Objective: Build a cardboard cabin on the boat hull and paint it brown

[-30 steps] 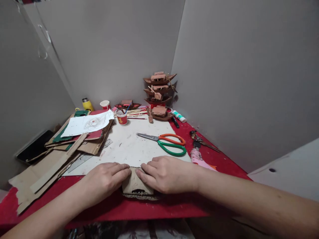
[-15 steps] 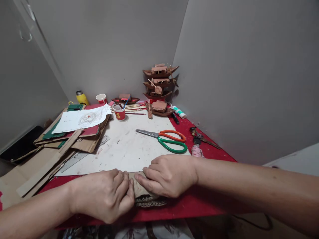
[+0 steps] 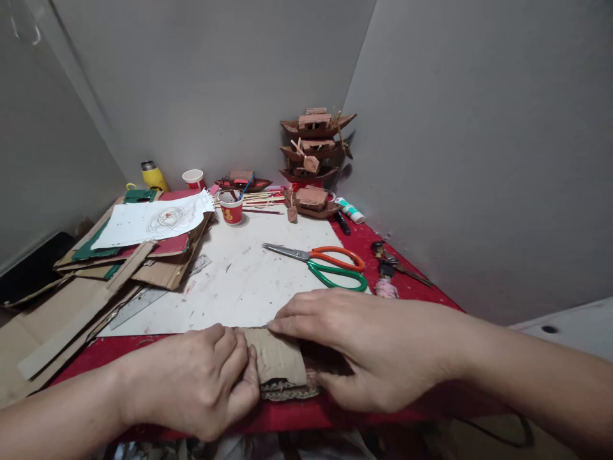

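Note:
A small folded piece of cardboard (image 3: 280,359) lies at the table's front edge, its corrugated layers showing along the near side. My left hand (image 3: 205,377) is closed on its left end, with the fingers curled and the thumb pressed along it. My right hand (image 3: 368,345) spans the right end, fingertips at the far edge and thumb at the near edge. Under that hand a dark reddish-brown part shows beside the tan flap; most of it is hidden. Beyond the hands lie scissors (image 3: 316,262) with one orange and one green handle, blades pointing left.
Cardboard sheets (image 3: 182,271) and a scribbled paper (image 3: 158,220) are piled at left, near a clear ruler (image 3: 138,308). Brown model boats (image 3: 316,121) are stacked in the back corner. A red paper cup (image 3: 231,211) holds a blue-handled brush. Sticks, a glue tube (image 3: 352,211) and keys (image 3: 385,268) lie around.
My right hand has shifted right and opened wider, uncovering the tan flap and the brown part. My left hand keeps its hold on the left end. The view has tilted slightly.

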